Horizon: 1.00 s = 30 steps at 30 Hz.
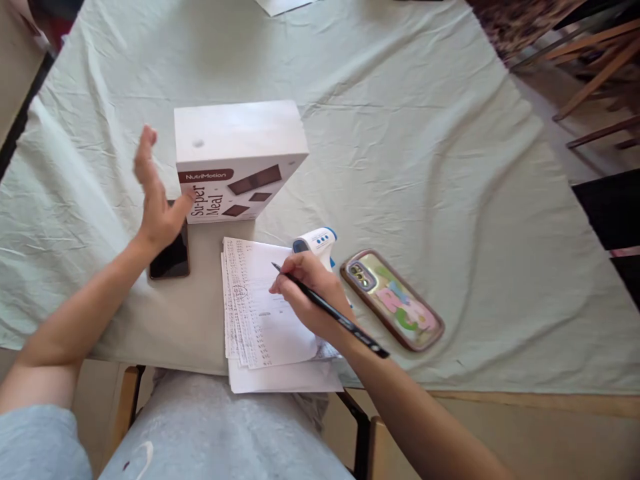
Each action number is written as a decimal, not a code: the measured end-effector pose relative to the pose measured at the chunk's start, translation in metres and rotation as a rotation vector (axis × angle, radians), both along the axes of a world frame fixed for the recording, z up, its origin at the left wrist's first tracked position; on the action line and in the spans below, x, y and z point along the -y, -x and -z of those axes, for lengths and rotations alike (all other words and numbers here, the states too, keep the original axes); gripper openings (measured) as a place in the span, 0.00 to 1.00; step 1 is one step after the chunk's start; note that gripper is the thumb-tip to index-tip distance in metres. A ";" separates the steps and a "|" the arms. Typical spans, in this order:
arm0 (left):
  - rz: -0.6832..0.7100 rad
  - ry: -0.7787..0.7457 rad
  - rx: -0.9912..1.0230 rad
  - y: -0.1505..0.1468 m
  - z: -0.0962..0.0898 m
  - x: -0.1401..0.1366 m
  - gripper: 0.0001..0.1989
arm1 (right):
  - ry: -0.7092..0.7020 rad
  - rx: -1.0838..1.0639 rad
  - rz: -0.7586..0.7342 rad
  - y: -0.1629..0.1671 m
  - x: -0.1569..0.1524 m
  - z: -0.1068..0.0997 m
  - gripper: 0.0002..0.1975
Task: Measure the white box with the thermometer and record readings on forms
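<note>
My right hand [315, 293] is closed around a black pen [345, 322], its tip pointing up and left above a stack of paper sheets [290, 333]. Rows of small writing run down the left side of the top sheet. My left hand [159, 203] is raised with its fingers apart, its thumb at the left edge of a white NutriMotion box [240, 133]; whether it touches the box I cannot tell. Under that hand lies a dark phone [173, 257], partly covered. Behind my right hand sits a white and blue handheld thermometer-like device [316, 241], its lower part hidden.
A phone in a decorated case [393, 300] lies face down right of the papers. Pale green cloth [500, 280] with wrinkles covers the table. Another white sheet [283, 5] shows at the far edge. Wooden chair parts [600, 80] stand beyond the right side.
</note>
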State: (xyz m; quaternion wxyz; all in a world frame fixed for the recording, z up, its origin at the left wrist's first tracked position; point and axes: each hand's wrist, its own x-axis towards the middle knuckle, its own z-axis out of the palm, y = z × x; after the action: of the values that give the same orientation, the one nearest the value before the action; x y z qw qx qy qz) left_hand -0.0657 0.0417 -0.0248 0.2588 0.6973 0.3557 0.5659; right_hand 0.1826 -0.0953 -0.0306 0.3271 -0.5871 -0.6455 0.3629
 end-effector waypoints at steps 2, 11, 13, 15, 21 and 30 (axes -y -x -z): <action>-0.152 -0.304 -0.191 -0.010 -0.014 0.032 0.24 | 0.083 -0.248 0.063 0.006 -0.010 -0.003 0.05; 0.251 -0.462 -1.081 -0.074 0.037 0.119 0.11 | 0.160 -0.464 0.183 0.028 -0.041 0.017 0.12; 0.245 -0.444 -1.105 -0.075 0.047 0.119 0.16 | 0.184 -0.412 0.187 0.028 -0.043 0.023 0.12; 0.248 -0.446 -1.083 -0.073 0.051 0.117 0.18 | 0.170 -0.325 0.186 0.028 -0.045 0.027 0.12; 0.324 -0.361 -0.969 -0.068 0.049 0.110 0.19 | 0.045 -0.120 0.208 0.027 -0.052 0.027 0.14; 0.366 -0.321 -0.935 -0.066 0.051 0.110 0.18 | -0.028 -0.006 0.217 0.026 -0.054 0.034 0.17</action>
State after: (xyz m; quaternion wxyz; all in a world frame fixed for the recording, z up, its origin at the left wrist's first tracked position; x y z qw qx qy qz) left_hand 0.0003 -0.0683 -0.0762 0.0571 0.9569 0.2145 0.1875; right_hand 0.1567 -0.0410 -0.0643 0.3748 -0.6477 -0.5821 0.3180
